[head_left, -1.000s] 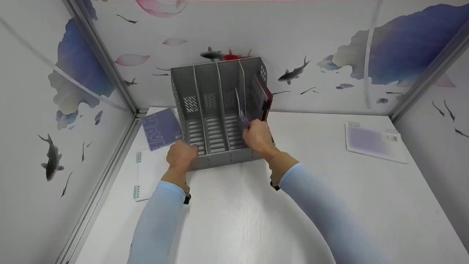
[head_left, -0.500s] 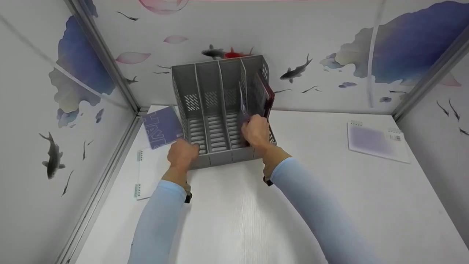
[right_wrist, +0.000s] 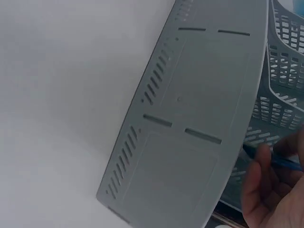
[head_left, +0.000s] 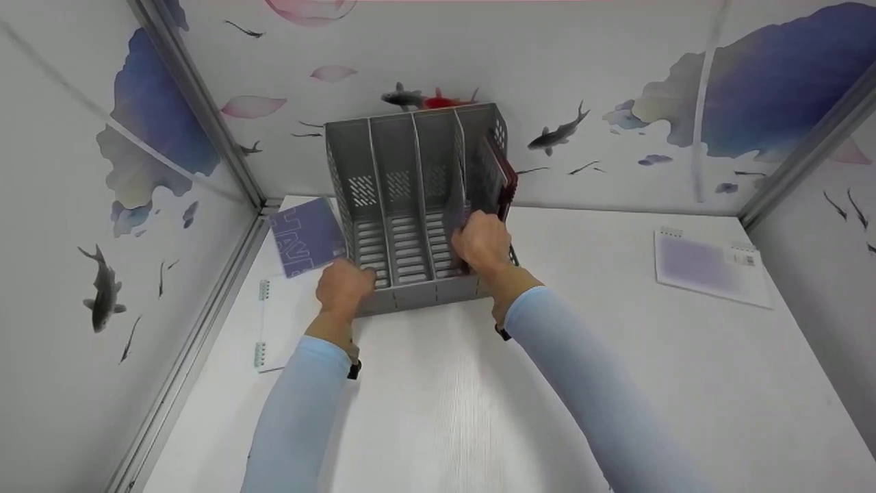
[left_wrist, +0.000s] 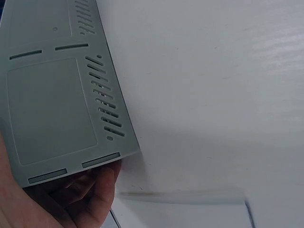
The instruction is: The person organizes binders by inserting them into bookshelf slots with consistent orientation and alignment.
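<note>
A grey file holder (head_left: pixel 417 294) with several upright compartments stands on the table against the back wall. My left hand (head_left: pixel 342 284) grips its front left corner; in the left wrist view the curled fingers (left_wrist: pixel 102 190) wrap around the holder's end. My right hand (head_left: pixel 482 239) pinches the front edge of a thin purple notebook (head_left: pixel 456 209), which stands nearly edge-on in the third compartment from the left, close to the divider. In the right wrist view its bluish edge (right_wrist: pixel 285 163) shows between thumb and fingers. A dark red notebook (head_left: pixel 505 171) stands in the rightmost compartment.
Left of the holder lie a purple notebook (head_left: pixel 308 236) with large outlined letters and a white spiral notebook (head_left: pixel 284 315), partly behind the left arm. A pale purple spiral notebook (head_left: pixel 708 267) lies at the right of the table. Walls enclose the back and both sides.
The notebook in my right hand has swung from a leftward lean to nearly upright beside the divider. My right hand has shifted slightly; the left keeps its grip on the holder.
</note>
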`<state>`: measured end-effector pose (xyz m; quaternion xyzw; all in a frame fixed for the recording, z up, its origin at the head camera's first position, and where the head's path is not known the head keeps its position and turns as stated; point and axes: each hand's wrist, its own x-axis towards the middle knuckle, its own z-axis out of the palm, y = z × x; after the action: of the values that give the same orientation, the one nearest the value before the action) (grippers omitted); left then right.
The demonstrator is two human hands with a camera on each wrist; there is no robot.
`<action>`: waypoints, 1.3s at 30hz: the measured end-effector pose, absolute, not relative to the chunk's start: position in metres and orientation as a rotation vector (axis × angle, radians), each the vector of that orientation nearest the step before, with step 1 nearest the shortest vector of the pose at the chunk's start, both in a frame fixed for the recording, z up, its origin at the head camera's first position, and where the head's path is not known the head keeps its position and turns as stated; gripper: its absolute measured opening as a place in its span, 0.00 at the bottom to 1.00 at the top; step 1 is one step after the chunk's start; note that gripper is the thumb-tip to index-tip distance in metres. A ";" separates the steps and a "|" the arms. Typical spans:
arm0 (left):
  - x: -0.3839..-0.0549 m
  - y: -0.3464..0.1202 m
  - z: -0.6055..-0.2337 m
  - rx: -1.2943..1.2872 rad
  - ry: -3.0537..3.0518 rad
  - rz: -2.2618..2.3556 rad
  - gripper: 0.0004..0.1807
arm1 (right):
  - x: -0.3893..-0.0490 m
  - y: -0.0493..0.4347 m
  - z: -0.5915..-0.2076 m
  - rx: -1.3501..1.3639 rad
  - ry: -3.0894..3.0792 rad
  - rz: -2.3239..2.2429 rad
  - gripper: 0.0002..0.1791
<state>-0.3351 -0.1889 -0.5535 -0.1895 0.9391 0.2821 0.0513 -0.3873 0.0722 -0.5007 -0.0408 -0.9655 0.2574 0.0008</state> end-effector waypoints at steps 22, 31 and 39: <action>-0.337 -0.187 -0.555 -0.603 2.860 0.866 0.21 | -0.402 0.082 -0.509 -0.011 -3.068 0.739 0.16; -0.338 -0.188 -0.556 -0.616 2.853 0.871 0.20 | -0.409 0.080 -0.512 -0.030 -3.053 0.683 0.20; -0.339 -0.188 -0.555 -0.610 2.845 0.873 0.19 | -0.411 0.082 -0.509 0.001 -3.068 0.696 0.23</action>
<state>-0.3390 -0.1882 -0.5549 -0.2005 0.9353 0.2869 0.0517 -0.4112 0.0825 -0.5089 0.0003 -0.9752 0.2213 -0.0023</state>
